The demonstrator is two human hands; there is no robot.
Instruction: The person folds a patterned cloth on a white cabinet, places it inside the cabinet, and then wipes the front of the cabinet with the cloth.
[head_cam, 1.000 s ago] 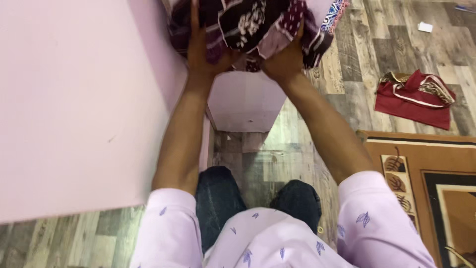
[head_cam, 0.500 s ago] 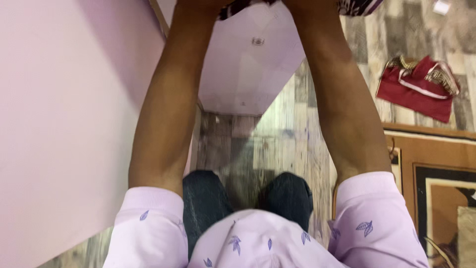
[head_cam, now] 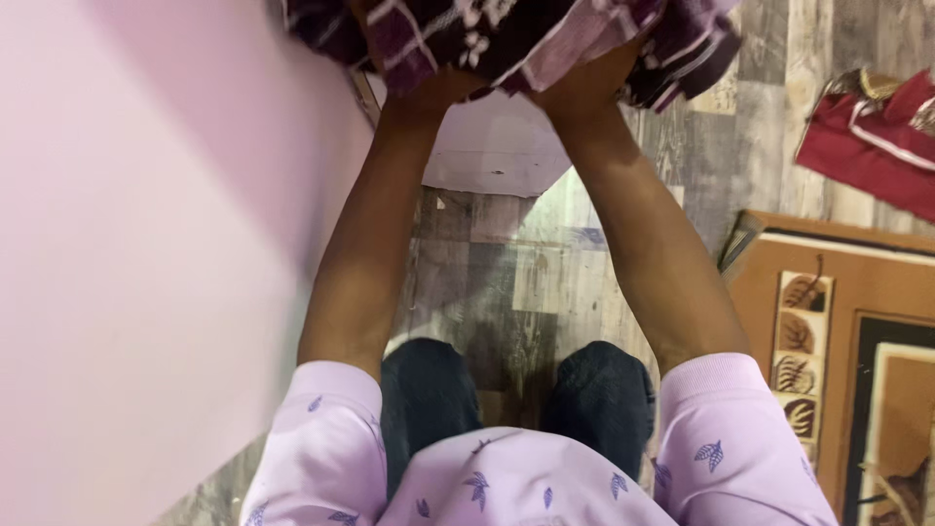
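Gripping dark patterned cloth bundle (head_cam: 506, 39) from beneath: left hand (head_cam: 429, 93), right hand (head_cam: 584, 88), fingers clamped on fabric. Below fingers: pink cabinet panel (head_cam: 146, 244), grey wood-plank floor (head_cam: 526, 292). Right of fingers: red cloth (head_cam: 867, 146), brown rug (head_cam: 847, 331).

Obstacles: pink wall (head_cam: 146, 244) close on the left; patterned cloth bundle (head_cam: 526, 39) overhead. Free room: wood floor (head_cam: 545, 282) between the forearms.

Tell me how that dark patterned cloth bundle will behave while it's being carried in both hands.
The dark patterned cloth bundle is probably floppy: its edges droop past the right hand. It seems light for its bulk, since the left hand and the right hand prop it from below. Loose folds might slip or unfold if the support shifts.
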